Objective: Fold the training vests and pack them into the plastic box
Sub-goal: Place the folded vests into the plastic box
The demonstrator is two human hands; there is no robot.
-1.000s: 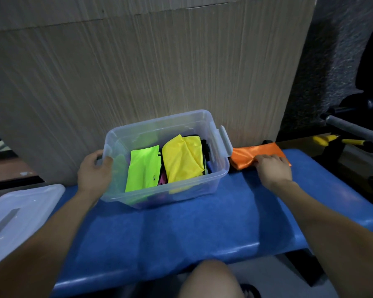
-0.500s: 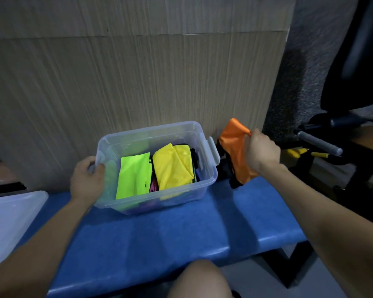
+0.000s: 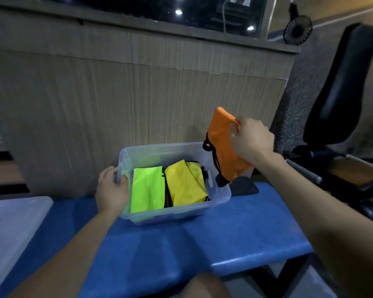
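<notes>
The right hand grips the folded orange vest, hanging long-side down over the plastic box's right rim, while the left hand grips its left rim.

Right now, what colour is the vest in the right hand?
Orange vest with black trim, held by the right hand; head view.

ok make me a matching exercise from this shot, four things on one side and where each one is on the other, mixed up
Things:
1. folded orange vest
2. folded neon green vest
3. translucent plastic lid
4. left hand

Places:
A. on the blue bench, left of the box
B. gripping the clear plastic box's left rim
C. held in the air by the right hand
D. inside the box, left side

Pairs: 1-C, 2-D, 3-A, 4-B
</notes>
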